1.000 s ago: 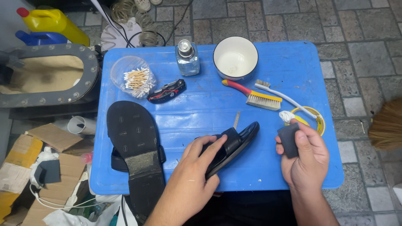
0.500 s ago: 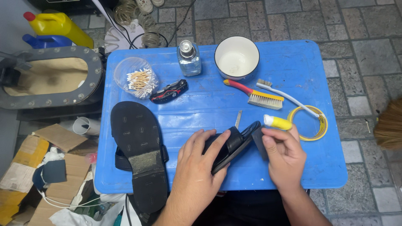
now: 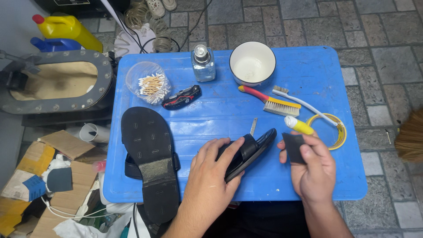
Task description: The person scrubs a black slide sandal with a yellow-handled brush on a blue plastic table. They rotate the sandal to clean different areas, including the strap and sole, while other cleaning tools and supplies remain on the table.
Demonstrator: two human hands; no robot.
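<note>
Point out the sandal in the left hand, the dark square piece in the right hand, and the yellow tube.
sandal (image 3: 251, 152), head view, on its strap.
dark square piece (image 3: 292, 145), head view, on its flat face.
yellow tube (image 3: 301, 126), head view, mid-body.

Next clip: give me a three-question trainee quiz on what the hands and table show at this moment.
1. True or false: the left hand holds a black sandal.
2. What does the right hand pinch? A) dark square piece B) toothbrush C) cotton swab
3. How does the other sandal lie on the blue table?

Key: 1 true. 2 A, the dark square piece. 3 Sole up, its heel over the table's near edge.
</note>
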